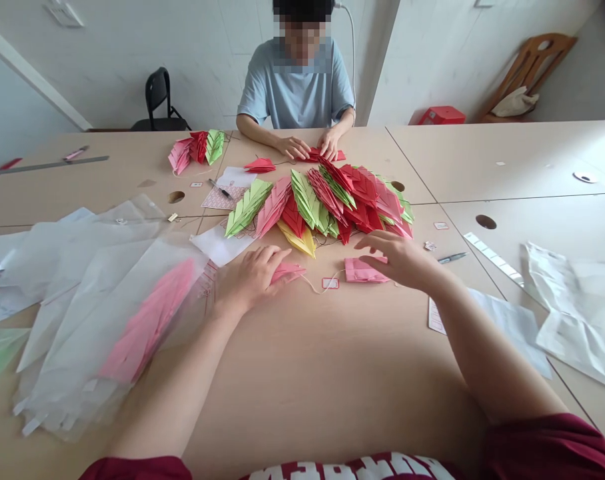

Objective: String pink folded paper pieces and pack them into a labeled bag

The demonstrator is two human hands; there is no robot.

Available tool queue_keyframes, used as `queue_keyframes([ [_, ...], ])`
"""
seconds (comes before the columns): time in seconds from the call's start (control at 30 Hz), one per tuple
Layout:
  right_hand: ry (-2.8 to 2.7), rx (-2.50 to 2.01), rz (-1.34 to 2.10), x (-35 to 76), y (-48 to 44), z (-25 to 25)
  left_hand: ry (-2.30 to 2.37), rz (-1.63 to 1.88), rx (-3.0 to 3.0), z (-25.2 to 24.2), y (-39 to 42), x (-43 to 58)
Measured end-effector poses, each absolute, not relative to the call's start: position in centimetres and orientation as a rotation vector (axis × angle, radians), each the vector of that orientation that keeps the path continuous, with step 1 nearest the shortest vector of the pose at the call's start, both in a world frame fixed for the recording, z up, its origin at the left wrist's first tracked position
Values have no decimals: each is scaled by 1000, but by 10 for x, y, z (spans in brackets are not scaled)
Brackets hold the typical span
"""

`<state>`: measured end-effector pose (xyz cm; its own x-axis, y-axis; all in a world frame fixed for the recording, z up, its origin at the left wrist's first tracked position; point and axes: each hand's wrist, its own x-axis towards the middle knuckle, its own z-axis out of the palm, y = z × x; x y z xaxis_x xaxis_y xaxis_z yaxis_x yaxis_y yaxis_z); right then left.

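My left hand (pixel 255 273) is closed around one end of a small pink folded paper piece (pixel 288 269), its fingers bent over the top. A pale string (pixel 310 287) runs from that piece toward a second pink folded paper packet (pixel 362 269). Over the packet hovers my right hand (pixel 400 257), fingers spread and holding nothing; whether a fingertip touches the paper is hard to tell. Just beyond both hands lies a heap of pleated paper pieces in red (pixel 360 183), pink (pixel 273 205), green (pixel 305 197) and yellow (pixel 298 239).
Clear plastic bags (pixel 97 300), one with pink paper inside, cover the left side. White bags (pixel 572 300) and a pen (pixel 452 258) lie at right. Opposite, a person in a blue shirt (pixel 302 87) handles red folded paper (pixel 322 155). The table has round holes (pixel 486 221).
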<state>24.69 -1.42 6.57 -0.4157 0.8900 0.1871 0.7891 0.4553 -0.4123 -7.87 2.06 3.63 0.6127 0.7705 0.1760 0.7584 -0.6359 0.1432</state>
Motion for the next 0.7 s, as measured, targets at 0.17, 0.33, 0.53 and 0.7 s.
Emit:
queue_keyframes([
  [0.17, -2243, -1731, 472, 284, -8, 55, 1278, 476, 2784, 23, 22, -74],
  [0.33, -2304, -1904, 547, 286, -1, 39, 1243, 479, 2793, 8, 28, -79],
  [0.53, -2315, -1848, 522, 274, 0, 44, 1283, 673, 2793, 33, 20, -76],
  [0.7, -2330, -1530, 524, 262, -9, 60, 1137, 831, 2372, 46, -3, -47],
])
